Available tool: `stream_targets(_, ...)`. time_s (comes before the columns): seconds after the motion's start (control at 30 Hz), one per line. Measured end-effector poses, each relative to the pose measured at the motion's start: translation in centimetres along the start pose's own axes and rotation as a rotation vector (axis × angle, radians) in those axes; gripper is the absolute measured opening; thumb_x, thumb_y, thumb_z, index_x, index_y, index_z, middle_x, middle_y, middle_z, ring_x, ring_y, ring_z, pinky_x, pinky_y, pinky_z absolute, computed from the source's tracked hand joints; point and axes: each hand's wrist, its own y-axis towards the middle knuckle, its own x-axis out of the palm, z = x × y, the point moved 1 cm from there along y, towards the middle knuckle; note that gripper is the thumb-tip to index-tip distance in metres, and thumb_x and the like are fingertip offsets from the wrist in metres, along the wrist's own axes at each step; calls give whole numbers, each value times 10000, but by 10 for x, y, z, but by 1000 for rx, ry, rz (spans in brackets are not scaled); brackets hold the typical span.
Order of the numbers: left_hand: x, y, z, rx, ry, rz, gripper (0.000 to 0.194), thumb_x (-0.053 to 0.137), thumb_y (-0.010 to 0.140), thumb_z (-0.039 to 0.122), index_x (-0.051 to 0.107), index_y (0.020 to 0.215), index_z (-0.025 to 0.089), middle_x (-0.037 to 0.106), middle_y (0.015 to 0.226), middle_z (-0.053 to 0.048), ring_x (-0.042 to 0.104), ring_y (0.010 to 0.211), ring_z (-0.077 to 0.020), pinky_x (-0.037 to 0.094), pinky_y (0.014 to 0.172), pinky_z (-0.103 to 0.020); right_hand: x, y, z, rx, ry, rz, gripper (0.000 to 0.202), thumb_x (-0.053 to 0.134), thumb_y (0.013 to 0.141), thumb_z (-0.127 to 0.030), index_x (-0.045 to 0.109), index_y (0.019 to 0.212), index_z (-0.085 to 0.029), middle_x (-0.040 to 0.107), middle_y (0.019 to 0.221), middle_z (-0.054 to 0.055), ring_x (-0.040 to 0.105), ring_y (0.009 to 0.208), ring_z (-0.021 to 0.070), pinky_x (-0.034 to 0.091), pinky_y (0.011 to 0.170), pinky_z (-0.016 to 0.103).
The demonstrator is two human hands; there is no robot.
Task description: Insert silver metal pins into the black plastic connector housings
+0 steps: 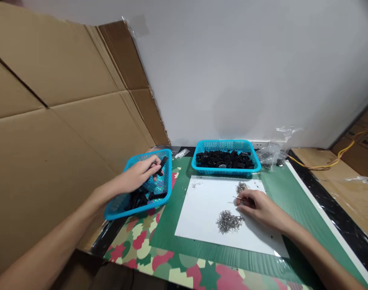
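Note:
My left hand [144,173] is over the left blue basket [169,177], its fingers closed on a black piece [163,162]. More black pieces [138,199] lie in the bottom of that basket. Above the white sheet [199,213], my right hand [247,201] pinches a thin metal pin [236,197]. A large pile of small metal parts [228,221] lies on the sheet just left of and below this hand. A smaller pile [241,187] sits behind its fingers, and a few tiny parts [196,184] are scattered at the sheet's back left corner.
Another blue basket [226,172], filled with black pieces, stands at the back by the wall. Clear plastic bags [271,155] lie beside it. Cardboard [81,121] rises on the left. A yellow cable [338,157] crosses the cardboard on the right.

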Motion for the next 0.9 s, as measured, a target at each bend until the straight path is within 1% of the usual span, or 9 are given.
stream_targets(0.1,26,-2,41,12,-357,71,372,503,1024,601,451,983,235,743,988,-37,680,770,-183,515,704,-305,4,1,0,-28,6,2,96,632,907,-193,719,865,-203,716,832,51,640,752,209,455,664,298)
stream_targets(0.2,74,4,82,40,-854,113,398,571,989,597,387,947,247,773,1027,-72,722,673,-185,497,606,-300,9,-1,-1,-52,-17,10,134,591,957,-203,688,866,-218,718,883,50,653,806,215,461,704,302)
stream_targets(0.27,110,13,103,76,-1069,64,431,635,955,594,384,918,245,776,966,-80,734,645,-193,484,578,-292,12,-2,-2,-56,-46,6,161,554,993,-215,653,867,-222,704,894,42,640,822,212,444,717,302)
stream_targets(0.37,157,32,123,80,-1225,-43,485,735,884,602,420,883,233,736,863,-50,680,544,-150,391,489,-239,14,-2,-3,-41,-34,7,176,512,1031,-251,596,879,-221,670,880,32,595,796,200,415,707,300)
stream_targets(0.43,177,43,130,61,-1240,-28,488,769,856,601,453,866,228,671,780,-3,599,488,-102,338,457,-217,11,-2,-5,-30,43,31,197,490,1054,-302,568,893,-219,642,869,28,565,785,193,413,703,299)
stream_targets(0.57,198,46,131,37,-1205,31,417,774,863,573,524,906,242,562,747,43,491,471,-75,262,423,-213,2,-1,-11,-20,276,106,264,504,1062,-420,560,908,-213,548,826,9,491,758,178,407,690,292)
stream_targets(0.7,203,34,128,57,-1103,-2,293,696,952,520,634,1008,240,508,680,45,402,499,-88,290,471,-236,1,-2,-19,-17,396,174,284,537,1057,-456,577,921,-209,507,830,5,450,764,169,400,702,291)
stream_targets(0.8,201,28,130,112,-1051,-38,295,666,983,499,669,1035,209,525,708,29,424,570,-106,340,544,-249,7,-4,-22,-9,381,208,255,556,1056,-433,594,942,-208,492,824,1,436,749,163,380,684,287)
stream_targets(0.9,199,26,135,198,-1027,-60,282,646,1004,457,669,1015,176,586,848,-6,488,717,-127,390,659,-255,11,-7,-23,-35,333,239,211,580,1054,-394,612,956,-209,492,820,-3,437,730,156,364,663,284)
